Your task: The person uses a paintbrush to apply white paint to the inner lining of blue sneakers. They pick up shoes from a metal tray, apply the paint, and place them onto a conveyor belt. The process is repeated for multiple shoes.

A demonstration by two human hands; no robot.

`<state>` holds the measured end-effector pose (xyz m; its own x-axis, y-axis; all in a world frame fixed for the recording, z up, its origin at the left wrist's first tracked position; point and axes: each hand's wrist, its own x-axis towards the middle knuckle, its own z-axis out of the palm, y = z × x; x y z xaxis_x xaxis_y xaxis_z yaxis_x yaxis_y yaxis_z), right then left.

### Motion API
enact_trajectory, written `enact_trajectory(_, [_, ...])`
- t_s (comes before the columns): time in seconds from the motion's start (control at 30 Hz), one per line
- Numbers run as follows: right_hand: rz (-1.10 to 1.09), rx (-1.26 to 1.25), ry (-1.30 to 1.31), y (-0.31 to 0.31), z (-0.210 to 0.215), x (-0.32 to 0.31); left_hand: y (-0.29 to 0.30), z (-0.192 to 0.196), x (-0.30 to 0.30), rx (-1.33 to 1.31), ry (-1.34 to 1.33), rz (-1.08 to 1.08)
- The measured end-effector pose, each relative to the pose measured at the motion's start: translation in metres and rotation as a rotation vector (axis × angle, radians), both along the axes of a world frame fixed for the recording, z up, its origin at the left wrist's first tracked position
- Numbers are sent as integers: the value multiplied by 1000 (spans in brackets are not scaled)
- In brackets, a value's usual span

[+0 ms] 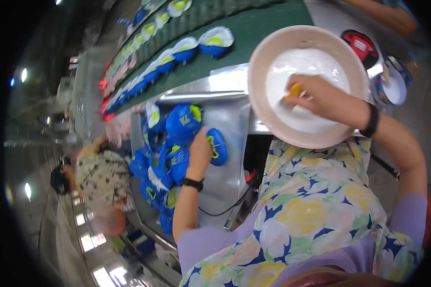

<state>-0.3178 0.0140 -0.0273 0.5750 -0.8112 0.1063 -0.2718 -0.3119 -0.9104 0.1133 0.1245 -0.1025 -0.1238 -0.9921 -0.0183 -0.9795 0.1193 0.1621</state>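
My left hand (200, 154) is closed on the edge of a blue shoe upper (218, 147) with yellow-green trim, held over the metal tray (227, 191). Beside and under that hand lies a heap of similar blue shoe uppers (181, 123), some showing white lining. My right hand (316, 95) is inside a large pale pink basin (257, 91), its fingers closed round a yellow-handled brush (293, 91). The brush's lower end is blurred, just over or touching the white liquid (311, 62) in the basin.
Beyond the tray runs a green conveyor belt (254, 16) with a row of blue-and-white uppers (216, 42). A red-and-black round object (360, 47) and a small white pot (392, 88) stand right of the basin. Co-workers appear at left (103, 177) and upper right (392, 16).
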Motion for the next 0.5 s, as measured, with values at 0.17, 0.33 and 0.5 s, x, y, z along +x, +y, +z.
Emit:
enact_trajectory(0.17, [187, -104, 292, 24, -4, -16, -60, 76, -35, 5, 765, 144])
enact_trajectory(0.33, [-134, -177, 173, 18, 21, -63, -95, 102, -81, 305, 1509, 320])
enact_trajectory(0.5, [-272, -477, -116, -1, 52, -74, -121, 98, -133, 579, 1243, -4])
